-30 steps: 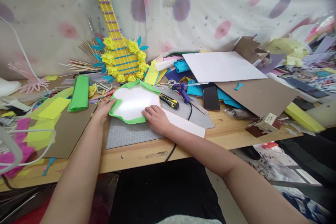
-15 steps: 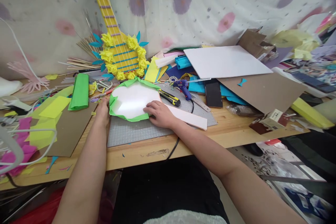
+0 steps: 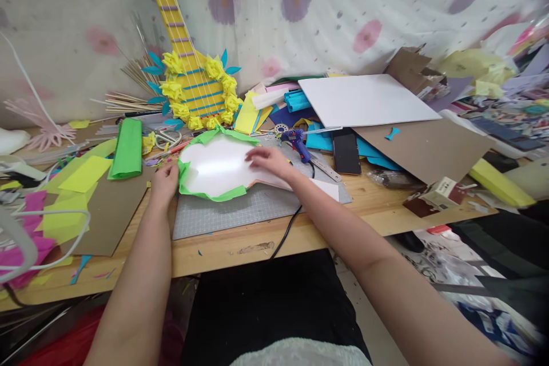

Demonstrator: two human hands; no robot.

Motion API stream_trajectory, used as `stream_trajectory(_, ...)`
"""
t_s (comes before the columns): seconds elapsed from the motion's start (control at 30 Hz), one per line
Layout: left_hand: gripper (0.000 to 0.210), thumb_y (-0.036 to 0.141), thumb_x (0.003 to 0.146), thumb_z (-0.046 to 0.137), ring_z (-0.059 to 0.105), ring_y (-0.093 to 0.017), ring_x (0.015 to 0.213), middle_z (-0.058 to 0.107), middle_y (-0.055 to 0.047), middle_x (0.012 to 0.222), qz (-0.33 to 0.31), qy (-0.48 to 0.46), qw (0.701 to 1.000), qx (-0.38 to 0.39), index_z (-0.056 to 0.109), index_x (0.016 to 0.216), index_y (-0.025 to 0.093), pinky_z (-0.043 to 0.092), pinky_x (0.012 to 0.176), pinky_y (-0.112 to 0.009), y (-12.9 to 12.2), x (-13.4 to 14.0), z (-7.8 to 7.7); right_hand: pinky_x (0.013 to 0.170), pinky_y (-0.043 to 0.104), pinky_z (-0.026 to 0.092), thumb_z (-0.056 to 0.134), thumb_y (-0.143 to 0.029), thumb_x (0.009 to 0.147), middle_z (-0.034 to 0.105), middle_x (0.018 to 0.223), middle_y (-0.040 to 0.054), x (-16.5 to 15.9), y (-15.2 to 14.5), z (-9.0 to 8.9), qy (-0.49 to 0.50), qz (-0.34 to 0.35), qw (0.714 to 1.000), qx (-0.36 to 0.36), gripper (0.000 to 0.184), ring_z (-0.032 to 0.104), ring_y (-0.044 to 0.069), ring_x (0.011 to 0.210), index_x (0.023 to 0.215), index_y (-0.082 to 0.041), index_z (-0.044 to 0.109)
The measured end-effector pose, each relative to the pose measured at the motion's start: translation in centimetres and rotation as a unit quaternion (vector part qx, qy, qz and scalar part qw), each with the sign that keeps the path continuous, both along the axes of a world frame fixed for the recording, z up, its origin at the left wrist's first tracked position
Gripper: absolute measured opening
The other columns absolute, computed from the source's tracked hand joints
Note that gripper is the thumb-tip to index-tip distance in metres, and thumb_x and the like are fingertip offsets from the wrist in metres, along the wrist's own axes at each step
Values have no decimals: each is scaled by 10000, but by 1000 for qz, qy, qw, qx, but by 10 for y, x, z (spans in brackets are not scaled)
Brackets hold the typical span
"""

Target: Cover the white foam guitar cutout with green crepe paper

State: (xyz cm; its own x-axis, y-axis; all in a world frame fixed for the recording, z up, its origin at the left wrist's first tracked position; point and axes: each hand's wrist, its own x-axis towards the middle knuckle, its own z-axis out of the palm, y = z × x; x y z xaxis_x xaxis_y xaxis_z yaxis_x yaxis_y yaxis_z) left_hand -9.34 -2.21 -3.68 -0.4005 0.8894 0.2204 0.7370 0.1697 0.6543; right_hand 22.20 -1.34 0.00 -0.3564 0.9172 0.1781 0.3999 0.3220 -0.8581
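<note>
A white guitar-shaped board (image 3: 214, 166) lies over the grey cutting mat (image 3: 206, 220), with green crepe paper (image 3: 221, 195) folded over the edges of its rounded body. Its narrow neck (image 3: 326, 189) points right, plain white. At the left end, my left hand (image 3: 165, 183) is closed on the papered edge; its fingertips are partly hidden. My right hand (image 3: 271, 162) is over the right part of the body, fingers loosely bent and apart, holding nothing. It covers most of the utility knife. Beyond it lie a blue glue gun (image 3: 298, 143) and a metal ruler (image 3: 326, 168).
A yellow paper guitar (image 3: 199, 91) with paper roses leans at the back. Left are a green crepe paper roll (image 3: 126, 148), scissors (image 3: 167, 138) and brown cardboard (image 3: 114, 211). A phone (image 3: 346, 151) and a white board (image 3: 364, 100) lie right. The glue gun's cord hangs over the table edge.
My right hand has lifted off the board's lower edge and moved up and right. The board's green lower edge is uncovered now. My left hand stays at the left end.
</note>
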Motion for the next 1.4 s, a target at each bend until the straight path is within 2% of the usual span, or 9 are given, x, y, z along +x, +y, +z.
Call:
stream_trajectory(0.07, 222, 315, 752, 480, 585, -225, 705, 606, -41, 627, 4, 63, 997, -39, 651, 680, 193, 468, 661, -328, -8, 3, 15, 852, 334, 496, 544, -233, 795, 695, 1058, 53, 5, 24, 12, -21, -103, 993, 60, 295, 647, 167, 901, 1061, -174, 657)
stream_trajectory(0.2, 259, 361, 797, 483, 611, -279, 776, 664, -86, 731, 61, 128, 990, 1, 680, 777, 194, 464, 717, -398, -7, 21, 50, 1036, 372, 383, 632, -296, 768, 561, 1316, 131, -4, 54, 24, -142, -104, 979, 99, 541, 512, 240, 1219, 1268, -108, 547)
stream_trajectory(0.33, 458, 431, 751, 606, 575, -311, 1081, 647, -130, 1142, -83, 144, 985, 41, 620, 1139, 188, 437, 915, -417, 30, 46, 68, 1072, 361, 346, 614, -250, 784, 492, 1394, 155, -27, 56, 14, -207, -89, 973, 56, 638, 459, 246, 1285, 1372, -77, 435)
stream_trajectory(0.43, 768, 461, 672, 700, 493, -314, 1231, 498, -156, 1375, -181, 139, 973, -15, 465, 1343, 171, 392, 1013, -403, 63, 65, 64, 1023, 356, 395, 553, -224, 828, 559, 1332, 121, -35, 52, 5, -200, -124, 971, 48, 524, 518, 240, 1224, 1334, -107, 486)
stream_trajectory(0.53, 764, 473, 701, 680, 473, -319, 1261, 492, -159, 1387, -216, 141, 964, -60, 454, 1360, 159, 384, 1024, -398, 79, 80, 52, 990, 356, 417, 519, -206, 852, 619, 1259, 96, -38, 46, 2, -202, -149, 966, 61, 437, 565, 237, 1157, 1285, -145, 540)
stream_trajectory(0.7, 497, 452, 787, 605, 559, -286, 1154, 631, -117, 1224, -196, 142, 970, 7, 613, 1205, 183, 412, 980, -372, 75, 91, 41, 964, 360, 427, 490, -222, 881, 641, 1209, 106, -40, 39, 0, -214, -161, 960, 77, 396, 586, 242, 1109, 1265, -141, 547)
stream_trajectory(0.93, 464, 498, 737, 655, 632, -294, 998, 709, -94, 1071, -161, 129, 979, -5, 691, 1099, 210, 460, 869, -379, 75, 91, 37, 938, 386, 436, 475, -206, 866, 634, 1182, 139, -45, 42, 4, -244, -182, 949, 84, 429, 570, 275, 1102, 1287, -128, 500)
stream_trajectory(1.17, 320, 347, 859, 486, 655, -265, 928, 725, -82, 1019, -139, 191, 971, 18, 705, 1054, 220, 459, 769, -347, 69, 88, 32, 951, 382, 435, 363, -60, 831, 585, 1280, 159, -57, 62, 21, -289, -95, 949, 76, 523, 552, 272, 1153, 1345, -88, 455)
stream_trajectory(1.4, 332, 309, 878, 419, 640, -240, 972, 714, -79, 1047, -163, 223, 958, 80, 686, 1037, 191, 435, 767, -314, 66, 95, 33, 871, 392, 476, 284, -77, 888, 615, 1209, 172, -61, 41, 16, -345, -120, 925, 105, 502, 594, 276, 1067, 1364, -132, 432)
